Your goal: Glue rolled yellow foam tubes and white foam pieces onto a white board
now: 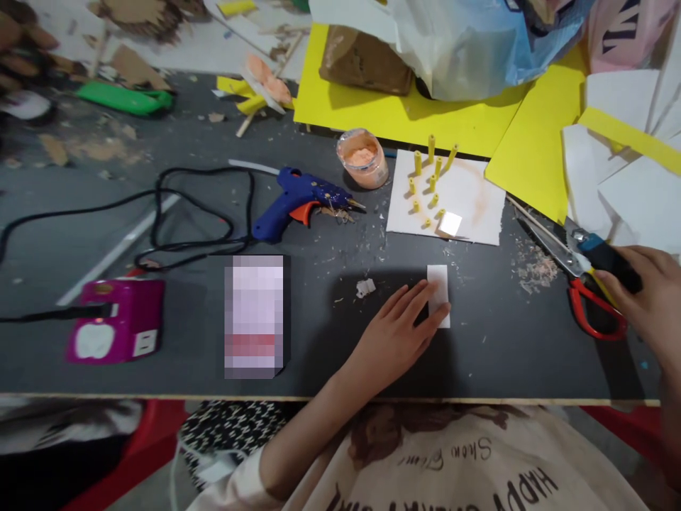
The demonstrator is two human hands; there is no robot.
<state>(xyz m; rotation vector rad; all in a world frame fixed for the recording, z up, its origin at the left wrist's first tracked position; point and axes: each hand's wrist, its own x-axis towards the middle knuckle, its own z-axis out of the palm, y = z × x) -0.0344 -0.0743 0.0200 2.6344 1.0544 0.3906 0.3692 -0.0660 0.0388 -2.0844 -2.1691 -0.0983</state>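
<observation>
My left hand (pixel 407 323) rests on the dark table with its fingers spread, the fingertips on a small white strip (pixel 438 284). At the right edge my right hand (pixel 646 291) is closed around a dark blue and black cutter (pixel 609 259), beside red-handled scissors (pixel 599 316). Beyond the strip lies a white board (pixel 471 191) with several upright yellow sticks (pixel 431 150) and a small bright white square (pixel 450 224) on it. An open jar of peach-coloured material (pixel 364 160) stands left of the board.
A blue glue gun (pixel 298 202) with a looping black cable lies left of centre. Further left are a phone with a blurred screen (pixel 255 312) and a magenta box (pixel 120 323). Yellow sheets (pixel 452 124), a plastic bag (pixel 468 57), a green cutter (pixel 125 98) and scraps lie at the back.
</observation>
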